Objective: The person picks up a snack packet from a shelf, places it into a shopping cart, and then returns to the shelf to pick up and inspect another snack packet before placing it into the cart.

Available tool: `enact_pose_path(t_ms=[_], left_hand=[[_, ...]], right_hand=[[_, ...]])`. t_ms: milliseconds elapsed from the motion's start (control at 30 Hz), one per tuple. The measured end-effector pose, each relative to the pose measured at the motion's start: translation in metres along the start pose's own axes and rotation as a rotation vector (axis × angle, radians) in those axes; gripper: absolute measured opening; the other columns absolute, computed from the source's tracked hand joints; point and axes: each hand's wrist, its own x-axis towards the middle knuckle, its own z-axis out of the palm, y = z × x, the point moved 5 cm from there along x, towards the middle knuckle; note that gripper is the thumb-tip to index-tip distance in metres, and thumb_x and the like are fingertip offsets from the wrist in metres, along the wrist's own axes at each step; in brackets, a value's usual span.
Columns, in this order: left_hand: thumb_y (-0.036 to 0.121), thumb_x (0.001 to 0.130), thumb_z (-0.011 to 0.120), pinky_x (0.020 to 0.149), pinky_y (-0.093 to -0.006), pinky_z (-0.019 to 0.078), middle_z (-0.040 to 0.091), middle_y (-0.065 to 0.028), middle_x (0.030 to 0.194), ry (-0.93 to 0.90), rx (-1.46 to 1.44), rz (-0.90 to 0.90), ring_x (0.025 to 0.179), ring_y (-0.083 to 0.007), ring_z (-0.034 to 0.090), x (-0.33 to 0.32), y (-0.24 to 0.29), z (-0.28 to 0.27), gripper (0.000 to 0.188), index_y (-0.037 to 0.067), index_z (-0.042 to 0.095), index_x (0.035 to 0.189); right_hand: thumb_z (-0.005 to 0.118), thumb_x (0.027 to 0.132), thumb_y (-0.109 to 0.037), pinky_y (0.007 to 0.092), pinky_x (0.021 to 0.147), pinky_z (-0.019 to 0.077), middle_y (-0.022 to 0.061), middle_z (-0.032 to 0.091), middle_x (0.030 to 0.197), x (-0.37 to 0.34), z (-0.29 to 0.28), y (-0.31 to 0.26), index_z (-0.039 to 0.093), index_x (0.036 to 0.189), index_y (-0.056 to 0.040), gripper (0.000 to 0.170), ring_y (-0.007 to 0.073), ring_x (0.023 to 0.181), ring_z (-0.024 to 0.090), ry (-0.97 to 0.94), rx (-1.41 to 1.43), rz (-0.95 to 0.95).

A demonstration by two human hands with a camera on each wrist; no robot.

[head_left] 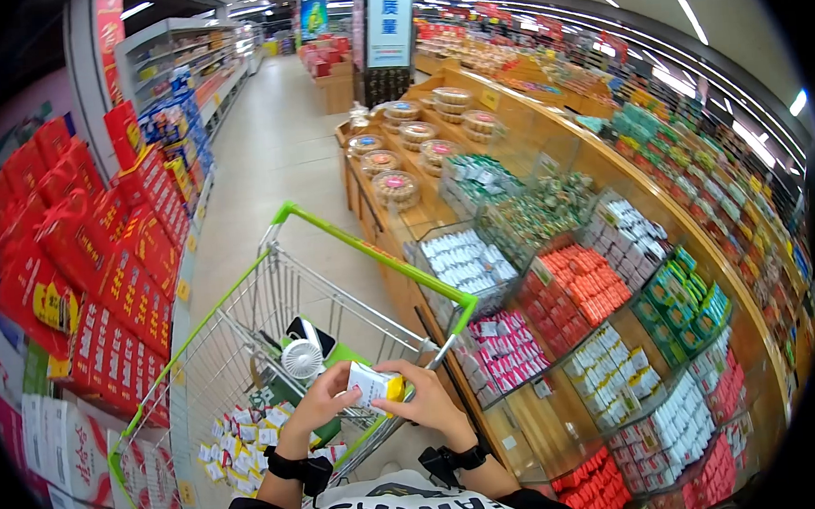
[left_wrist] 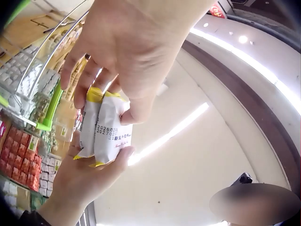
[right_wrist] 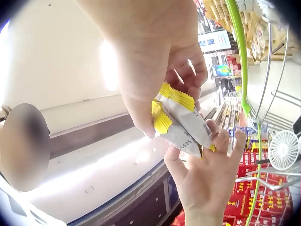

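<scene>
Two small wrapped snack packets, white with crimped yellow ends [left_wrist: 112,129], lie side by side between both hands, above the shopping cart in the head view. My left hand [head_left: 326,398] pinches them at one end, its thumb on the white wrapper. At the other end my right hand [head_left: 425,395] grips them with thumb and fingers, as the right wrist view also shows at the yellow crimps [right_wrist: 176,98]. Printed date digits show on one wrapper in the left wrist view. Below, a pile of similar white-and-yellow packets [head_left: 242,447] lies in the cart.
The green-rimmed cart [head_left: 374,247] stands right before me, with a white handheld fan [head_left: 303,358] and a phone [head_left: 317,334] at its near end. Sweets bins [head_left: 573,291] line the right side. Red gift boxes [head_left: 119,337] are stacked on the left.
</scene>
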Motion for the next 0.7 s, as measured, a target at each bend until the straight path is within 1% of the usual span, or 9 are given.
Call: enact_pose_path(t_ms=[133, 200, 233, 400, 467, 500, 600, 633, 700], left_hand=[[0.007, 0.079, 0.056, 0.086, -0.0288, 0.0386, 0.051, -0.0085, 0.108, 0.164, 0.013, 0.028, 0.100, -0.0152, 0.049, -0.028, 0.011, -0.021, 0.040, 0.000, 0.040, 0.115], [0.008, 0.078, 0.056, 0.084, -0.0276, 0.0389, 0.051, -0.0080, 0.106, 0.264, -0.015, 0.079, 0.098, -0.0141, 0.049, -0.044, 0.014, -0.029, 0.041, 0.001, 0.040, 0.115], [0.009, 0.078, 0.056, 0.083, -0.0268, 0.0391, 0.052, -0.0073, 0.104, 0.332, 0.014, 0.047, 0.097, -0.0134, 0.049, -0.054, 0.013, -0.034, 0.040, 0.001, 0.040, 0.114], [0.008, 0.077, 0.056, 0.081, -0.0273, 0.0398, 0.052, -0.0065, 0.101, 0.550, 0.011, 0.065, 0.095, -0.0136, 0.050, -0.097, 0.015, -0.043, 0.040, 0.001, 0.040, 0.114], [0.009, 0.078, 0.056, 0.081, -0.0275, 0.0399, 0.052, -0.0060, 0.100, 0.683, 0.052, 0.138, 0.094, -0.0136, 0.050, -0.117, 0.016, -0.045, 0.039, 0.001, 0.041, 0.113], [0.009, 0.079, 0.056, 0.081, -0.0266, 0.0397, 0.052, -0.0055, 0.099, 0.762, 0.048, 0.136, 0.094, -0.0133, 0.050, -0.127, 0.016, -0.045, 0.037, 0.001, 0.041, 0.112], [0.009, 0.081, 0.054, 0.078, -0.0248, 0.0403, 0.053, -0.0049, 0.097, 0.876, 0.110, 0.061, 0.093, -0.0119, 0.050, -0.150, 0.020, -0.040, 0.033, 0.002, 0.042, 0.111], [0.009, 0.081, 0.054, 0.078, -0.0248, 0.0403, 0.053, -0.0049, 0.097, 0.911, 0.106, 0.057, 0.093, -0.0119, 0.050, -0.158, 0.020, -0.036, 0.033, 0.002, 0.042, 0.111], [0.009, 0.081, 0.053, 0.076, -0.0244, 0.0406, 0.053, -0.0055, 0.098, 0.997, 0.075, 0.072, 0.092, -0.0111, 0.050, -0.171, 0.018, -0.030, 0.032, 0.002, 0.042, 0.110]], right_hand=[[0.071, 0.066, -0.020, 0.0292, 0.076, 0.0449, 0.0110, 0.059, 0.096, 0.021, 0.030, -0.006, 0.054, 0.102, -0.0034, 0.043, 0.0221, 0.087, 0.059, -0.118, 0.024, -0.050], [0.070, 0.067, -0.024, 0.0307, 0.069, 0.0458, 0.0123, 0.060, 0.092, 0.029, 0.044, -0.013, 0.053, 0.103, -0.0055, 0.044, 0.0254, 0.080, 0.060, -0.141, 0.054, -0.161], [0.071, 0.066, -0.020, 0.0295, 0.076, 0.0445, 0.0111, 0.059, 0.096, 0.033, 0.051, -0.019, 0.054, 0.102, -0.0038, 0.043, 0.0230, 0.088, 0.059, -0.179, 0.084, -0.151], [0.070, 0.067, -0.019, 0.0286, 0.078, 0.0431, 0.0111, 0.059, 0.096, 0.043, 0.090, -0.021, 0.053, 0.103, -0.0049, 0.042, 0.0227, 0.089, 0.058, -0.397, 0.161, -0.170], [0.069, 0.069, -0.018, 0.0284, 0.078, 0.0428, 0.0117, 0.058, 0.096, 0.046, 0.104, -0.028, 0.052, 0.104, -0.0054, 0.042, 0.0234, 0.089, 0.057, -0.479, 0.213, -0.190], [0.066, 0.071, -0.025, 0.0309, 0.063, 0.0458, 0.0134, 0.059, 0.086, 0.048, 0.113, -0.029, 0.050, 0.105, -0.0065, 0.042, 0.0270, 0.073, 0.059, -0.487, 0.186, -0.285], [0.063, 0.073, -0.027, 0.0320, 0.059, 0.0457, 0.0149, 0.059, 0.078, 0.047, 0.137, -0.028, 0.048, 0.106, -0.0067, 0.041, 0.0278, 0.067, 0.059, -0.673, 0.101, -0.207], [0.062, 0.075, -0.029, 0.0325, 0.057, 0.0452, 0.0154, 0.058, 0.071, 0.045, 0.142, -0.032, 0.048, 0.106, -0.0067, 0.041, 0.0270, 0.062, 0.058, -0.685, 0.146, -0.254], [0.062, 0.075, -0.029, 0.0325, 0.057, 0.0453, 0.0152, 0.058, 0.070, 0.041, 0.154, -0.030, 0.048, 0.106, -0.0069, 0.041, 0.0265, 0.061, 0.058, -0.753, 0.171, -0.233]])
